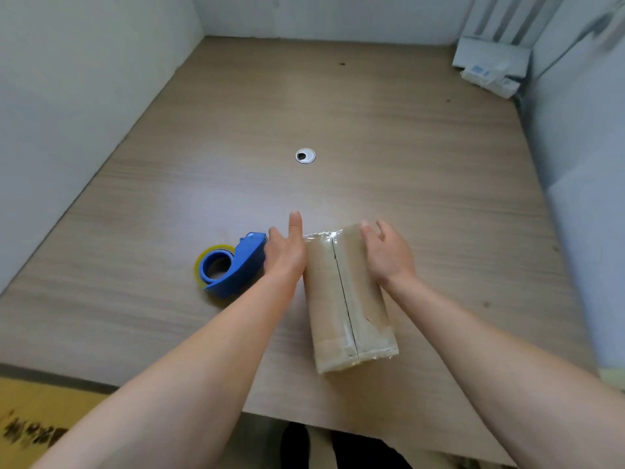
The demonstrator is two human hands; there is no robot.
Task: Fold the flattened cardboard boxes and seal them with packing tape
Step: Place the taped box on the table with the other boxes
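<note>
Hands: left hand (285,252) & right hand (385,252) flank box (348,299), fingers straight, released.
Box: folded, seam taped; prob. done, nothing left visible.
Tape dispenser (230,265): just left of box.

Bright, soft, even indoor light in my feed, pale sheen on the table (203,198) toward nine o'clock, only faint shadows, small glints on the clear tape (321,235) of the cardboard box (338,292), wide-angle bending at the edges, blur at three and seven o'clock.
</note>
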